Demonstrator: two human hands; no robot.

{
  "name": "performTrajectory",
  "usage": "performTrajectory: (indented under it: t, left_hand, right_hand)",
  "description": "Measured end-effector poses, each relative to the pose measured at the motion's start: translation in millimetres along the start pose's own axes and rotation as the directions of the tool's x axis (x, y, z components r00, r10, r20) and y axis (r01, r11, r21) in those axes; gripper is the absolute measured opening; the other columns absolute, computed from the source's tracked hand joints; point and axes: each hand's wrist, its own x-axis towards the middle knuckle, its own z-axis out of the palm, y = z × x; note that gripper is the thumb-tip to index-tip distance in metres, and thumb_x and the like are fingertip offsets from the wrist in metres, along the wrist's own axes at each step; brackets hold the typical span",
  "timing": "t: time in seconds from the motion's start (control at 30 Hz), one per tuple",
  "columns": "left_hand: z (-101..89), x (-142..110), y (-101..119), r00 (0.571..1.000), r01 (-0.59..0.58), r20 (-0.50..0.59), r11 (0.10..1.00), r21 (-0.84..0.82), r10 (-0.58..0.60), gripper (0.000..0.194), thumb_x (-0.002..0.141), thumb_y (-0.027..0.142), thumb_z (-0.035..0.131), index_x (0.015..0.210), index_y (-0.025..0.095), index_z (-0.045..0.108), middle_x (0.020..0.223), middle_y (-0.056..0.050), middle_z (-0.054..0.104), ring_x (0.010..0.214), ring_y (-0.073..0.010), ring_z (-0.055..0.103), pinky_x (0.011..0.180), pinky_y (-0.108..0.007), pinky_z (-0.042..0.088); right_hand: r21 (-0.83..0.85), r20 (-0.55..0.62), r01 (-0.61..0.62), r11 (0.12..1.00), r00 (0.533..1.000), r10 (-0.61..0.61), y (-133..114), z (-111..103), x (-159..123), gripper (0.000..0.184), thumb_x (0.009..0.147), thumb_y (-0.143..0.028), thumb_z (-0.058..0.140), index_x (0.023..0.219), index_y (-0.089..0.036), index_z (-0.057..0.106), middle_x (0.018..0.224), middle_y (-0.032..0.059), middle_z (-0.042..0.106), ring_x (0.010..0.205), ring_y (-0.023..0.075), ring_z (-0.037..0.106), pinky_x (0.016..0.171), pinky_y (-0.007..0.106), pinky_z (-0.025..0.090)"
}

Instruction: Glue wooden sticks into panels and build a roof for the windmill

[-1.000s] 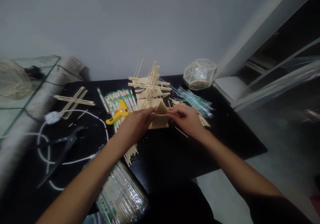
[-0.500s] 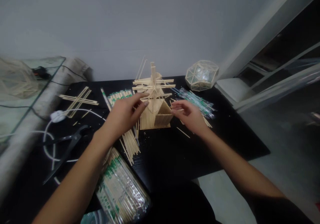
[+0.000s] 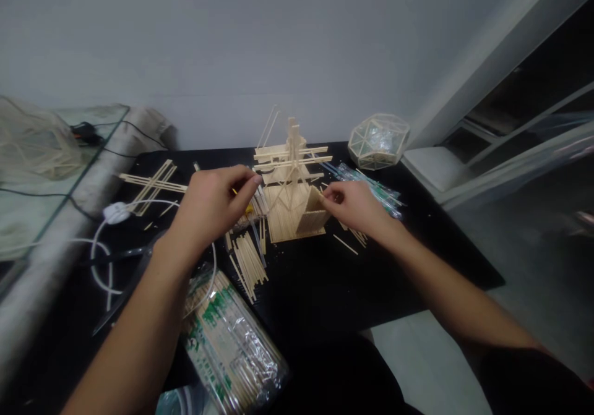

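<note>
A model of light wooden sticks [image 3: 283, 214] stands on the black table, with a stick floor, an upright post and crossing bars. At its front right corner, a small stick panel [image 3: 312, 222] stands raised. My right hand [image 3: 350, 203] is closed, thumb and finger pinching the upper right edge of this panel. To the left of the model, my left hand [image 3: 208, 205] hovers with thumb and index finger pressed together. Whether anything is between them is hidden. Just below its fingers shows a yellow object [image 3: 249, 208], mostly covered by the hand.
A plastic pack of chopsticks [image 3: 236, 341] lies in front, near loose sticks [image 3: 250, 260]. Crossed sticks [image 3: 155, 183] and a white plug [image 3: 116, 213] with cord lie left. At back right are a faceted stick frame [image 3: 379, 141] and plastic wrappers [image 3: 371, 186].
My left hand has drawn back leftward from the model, and the yellow object has come into view. My right hand has closed on the panel's edge. The panel piece looks more open at the top.
</note>
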Motion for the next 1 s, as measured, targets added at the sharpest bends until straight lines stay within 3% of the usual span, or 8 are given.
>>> performTrajectory:
  t: [0.23,0.4,0.5,0.63,0.83,1.0]
  left_hand:
    - [2.5,-0.9,2.5,1.000,-0.016,0.008,1.000,0.005,0.016,0.034,0.103,0.043,0.054,0.091,0.020,0.075,0.074,-0.002,0.074,0.063,-0.0160,0.063,0.065,-0.029,0.038]
    - [-1.3,-0.7,3.5,0.997,-0.006,-0.080,1.000,0.007,0.006,0.039,0.101,0.043,0.057,0.071,0.019,0.064,0.056,0.004,0.056,0.052,-0.0113,0.049,0.059,-0.027,0.032]
    - [-5.9,-1.6,3.0,0.988,0.013,-0.153,1.000,-0.003,-0.014,0.044,0.100,0.041,0.057,0.063,0.019,0.055,0.050,0.006,0.043,0.047,-0.0090,0.039,0.056,-0.027,0.028]
    - [-8.7,-3.1,1.5,0.986,0.029,-0.165,0.999,-0.030,-0.033,0.047,0.100,0.041,0.056,0.059,0.019,0.048,0.049,0.007,0.038,0.046,-0.0082,0.033,0.055,-0.027,0.026]
    - [-0.9,0.5,-3.3,0.995,0.051,-0.082,0.999,-0.019,-0.052,0.049,0.100,0.044,0.053,0.059,0.020,0.044,0.050,0.006,0.038,0.048,-0.0097,0.034,0.056,-0.028,0.026]
    - [15.0,3.7,-7.4,0.983,0.128,0.123,0.989,0.068,-0.136,0.045,0.102,0.046,0.050,0.065,0.020,0.054,0.057,0.002,0.053,0.053,-0.0135,0.046,0.060,-0.029,0.029]
  right_hand:
    - [-0.120,0.011,-0.037,0.992,0.999,0.039,4.7,-9.3,-3.4,0.014,0.089,-0.021,0.066,0.078,-0.021,0.075,0.076,0.0040,0.077,0.070,0.0201,0.068,0.068,0.033,0.046]
    - [-0.198,0.041,-0.089,0.976,0.994,0.099,-4.2,-9.1,-2.3,0.013,0.092,-0.024,0.065,0.083,-0.019,0.074,0.083,0.0065,0.078,0.077,0.0220,0.070,0.071,0.032,0.045]
    - [-0.268,0.107,-0.107,0.957,0.984,0.140,-9.2,-6.8,4.6,0.019,0.096,-0.030,0.065,0.084,-0.019,0.074,0.084,0.0084,0.078,0.078,0.0226,0.069,0.068,0.032,0.041]
    - [-0.309,0.235,-0.104,0.945,0.955,0.182,-10.4,-5.2,16.7,0.026,0.098,-0.029,0.060,0.081,-0.019,0.076,0.076,0.0085,0.075,0.067,0.0194,0.063,0.060,0.031,0.035]
    - [-0.284,0.302,-0.081,0.955,0.938,0.169,-9.0,-9.8,24.5,0.032,0.098,-0.024,0.058,0.072,-0.018,0.076,0.069,0.0093,0.073,0.061,0.0183,0.061,0.059,0.032,0.034]
    - [-0.261,0.292,-0.072,0.963,0.945,0.149,-2.4,-12.9,22.5,0.031,0.097,-0.020,0.056,0.074,-0.018,0.075,0.074,0.0086,0.075,0.065,0.0179,0.062,0.063,0.031,0.034]
